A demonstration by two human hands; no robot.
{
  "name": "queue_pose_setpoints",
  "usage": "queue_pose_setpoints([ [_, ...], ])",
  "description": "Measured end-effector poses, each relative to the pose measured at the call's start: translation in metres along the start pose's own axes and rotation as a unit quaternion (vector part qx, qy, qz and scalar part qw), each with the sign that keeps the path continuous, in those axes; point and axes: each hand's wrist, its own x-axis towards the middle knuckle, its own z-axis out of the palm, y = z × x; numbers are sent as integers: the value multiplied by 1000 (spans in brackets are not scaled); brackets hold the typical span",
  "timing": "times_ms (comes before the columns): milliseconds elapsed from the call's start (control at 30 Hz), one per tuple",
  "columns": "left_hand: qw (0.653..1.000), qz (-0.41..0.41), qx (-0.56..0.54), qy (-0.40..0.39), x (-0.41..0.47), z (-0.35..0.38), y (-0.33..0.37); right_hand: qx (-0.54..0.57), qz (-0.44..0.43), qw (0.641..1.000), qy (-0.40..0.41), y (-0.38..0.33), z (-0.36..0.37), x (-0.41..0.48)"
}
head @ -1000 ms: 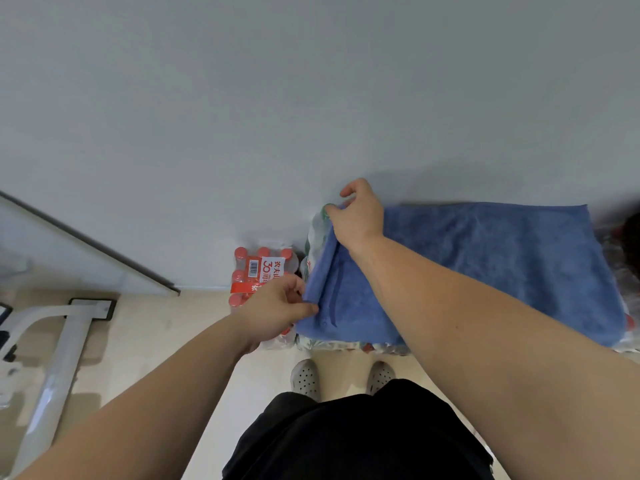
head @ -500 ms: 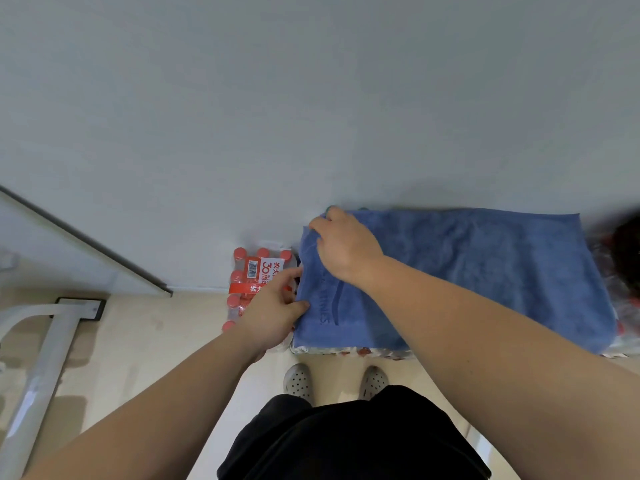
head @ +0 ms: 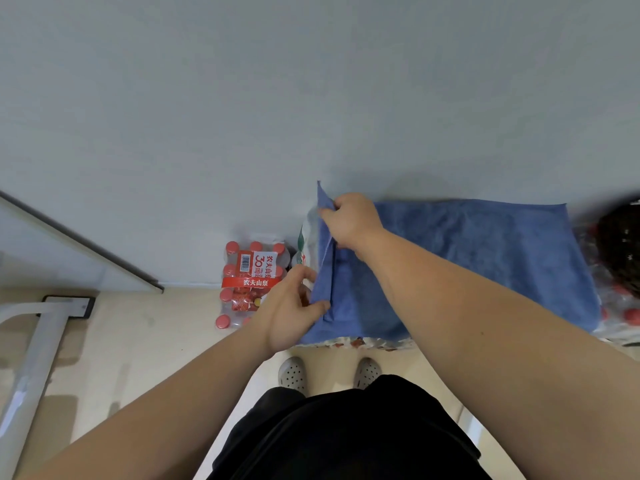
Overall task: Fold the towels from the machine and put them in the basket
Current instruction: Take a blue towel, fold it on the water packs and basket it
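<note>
Both hands [head: 294, 306] [head: 349, 220] pinch soft, probably terry, blue towel [head: 485, 258].

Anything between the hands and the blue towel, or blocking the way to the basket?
Nothing: left hand and right hand both pinch the blue towel at its left edge. The basket is not in view, so that path is unknown.

On bottle packs [head: 614, 311] (red-capped) lies a blue towel [head: 485, 258]
</note>
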Motion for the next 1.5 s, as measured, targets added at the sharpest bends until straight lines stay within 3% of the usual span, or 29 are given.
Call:
queue_pose_setpoints([
  [100, 999, -40, -23, -7, 0, 0, -10, 154, 75, 985, 14, 6, 0, 2],
  [367, 990, -92, -104, 35, -7, -17, -22, 84, 20, 996, 22, -15, 8, 22],
  [667, 988, -7, -147, -50, 2, 14, 41, 166, 25, 982, 90, 24, -40, 18],
  [967, 986, 39, -105, -120, 36, 115, 120, 255, 54, 960, 102, 113, -140, 10],
  [1333, 998, 9, -34, -43, 82, 276, 191, 290, 7, 950, 118, 236, -247, 21],
  [1500, 999, -10, 39, -36, 98, 330, 208, 265, 40, 954, 132, 287, -272, 24],
])
